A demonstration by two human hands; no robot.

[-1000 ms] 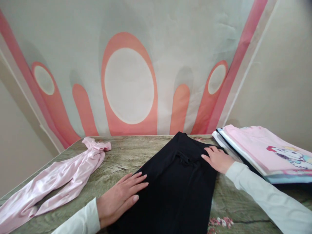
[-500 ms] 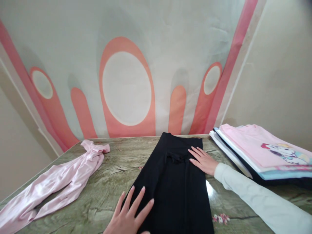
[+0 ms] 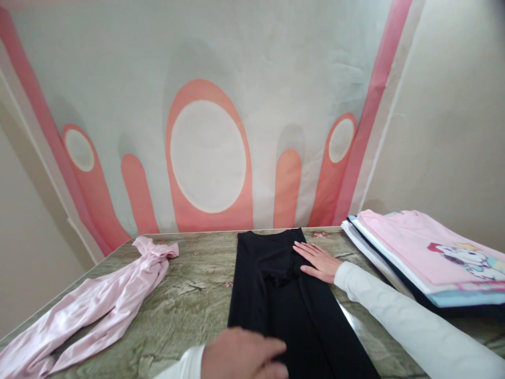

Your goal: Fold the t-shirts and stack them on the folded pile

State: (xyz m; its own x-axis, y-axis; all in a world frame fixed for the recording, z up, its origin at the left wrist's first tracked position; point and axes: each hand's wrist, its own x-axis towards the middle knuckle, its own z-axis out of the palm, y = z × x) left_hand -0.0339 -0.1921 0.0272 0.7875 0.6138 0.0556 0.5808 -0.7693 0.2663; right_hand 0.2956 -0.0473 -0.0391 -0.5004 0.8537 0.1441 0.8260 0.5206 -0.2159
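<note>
While the right hand (image 3: 319, 262) lies flat across the right edge of the black trousers (image 3: 252, 268) near the waist, fingers extended and clamped on nothing, the left hand (image 3: 240, 353) is lower in the head view, over the legs; its fingers look curled, but blur hides whether they pinch cloth, so I cannot tell. The hands are well apart. The trousers lie along the middle of the desk (image 3: 189, 316), waist at the far edge. Half a second ago their left side slanted and the left hand was spread over it; now that side runs straighter and the waist is wider. I judge the straightening well along up there, though cloth remains bunched at the crotch. A pink garment (image 3: 106, 284) lies apart on the left; a folded stack (image 3: 398, 252) sits to the right.
</note>
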